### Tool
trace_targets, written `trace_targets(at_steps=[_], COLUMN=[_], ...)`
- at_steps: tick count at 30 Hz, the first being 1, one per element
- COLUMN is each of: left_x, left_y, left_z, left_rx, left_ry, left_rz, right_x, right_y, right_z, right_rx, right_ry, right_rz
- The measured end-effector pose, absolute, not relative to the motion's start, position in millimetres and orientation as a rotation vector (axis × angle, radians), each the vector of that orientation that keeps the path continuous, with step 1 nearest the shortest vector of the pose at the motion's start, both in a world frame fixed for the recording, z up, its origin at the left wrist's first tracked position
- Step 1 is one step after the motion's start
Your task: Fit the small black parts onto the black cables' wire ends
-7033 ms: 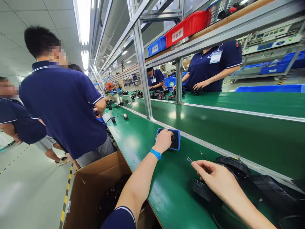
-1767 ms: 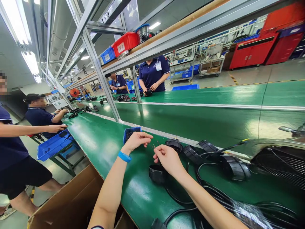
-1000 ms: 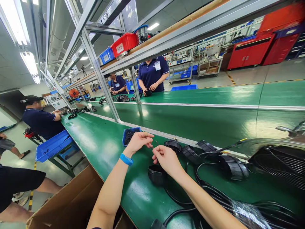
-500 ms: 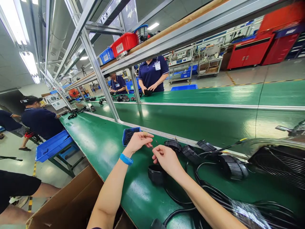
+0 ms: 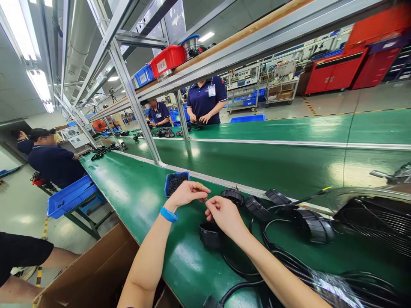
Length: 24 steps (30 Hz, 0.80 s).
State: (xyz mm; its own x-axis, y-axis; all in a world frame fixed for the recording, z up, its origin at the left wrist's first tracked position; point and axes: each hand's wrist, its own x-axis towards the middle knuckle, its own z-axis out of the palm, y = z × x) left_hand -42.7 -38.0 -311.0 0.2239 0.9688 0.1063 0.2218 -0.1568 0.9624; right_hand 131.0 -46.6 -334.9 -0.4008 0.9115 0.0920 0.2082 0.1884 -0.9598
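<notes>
My left hand, with a blue band on its wrist, has thumb and fingers pinched on thin wire ends. Facing it, my right hand pinches the same wires from the other side, and the fingertips almost meet. The wires are too small to make out fully. Just below the right hand, a round black housing sits on the green bench. A black cable curves out beside it, partly behind my right forearm. Behind my left hand is a small blue bin holding many thin black pieces.
Several black ring-shaped caps and a taped cable coil lie to the right, near a black wire-grilled object. A metal post rises from the bench. A cardboard box stands below the front edge. Co-workers work across and left.
My left hand has shifted slightly right, bringing its fingertips closer to my right hand at the wires. My right hand has barely moved. At far left, a person has walked farther back.
</notes>
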Motion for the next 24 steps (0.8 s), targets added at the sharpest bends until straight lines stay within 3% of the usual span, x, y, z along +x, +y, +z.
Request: trace_targets(at_steps=[15,24], left_x=[-67,-63], left_y=[-39,-39], left_z=[-307,-311], left_rx=[1.574,1.565], left_ry=[1.159,1.098], left_rz=[0.826,0.767], right_x=[132,130], right_y=[-50,-50], right_z=[-340,-348], right_rx=[-1.096,-1.1], right_ry=[-2.003,-1.992], right_rz=[1.078,1.199])
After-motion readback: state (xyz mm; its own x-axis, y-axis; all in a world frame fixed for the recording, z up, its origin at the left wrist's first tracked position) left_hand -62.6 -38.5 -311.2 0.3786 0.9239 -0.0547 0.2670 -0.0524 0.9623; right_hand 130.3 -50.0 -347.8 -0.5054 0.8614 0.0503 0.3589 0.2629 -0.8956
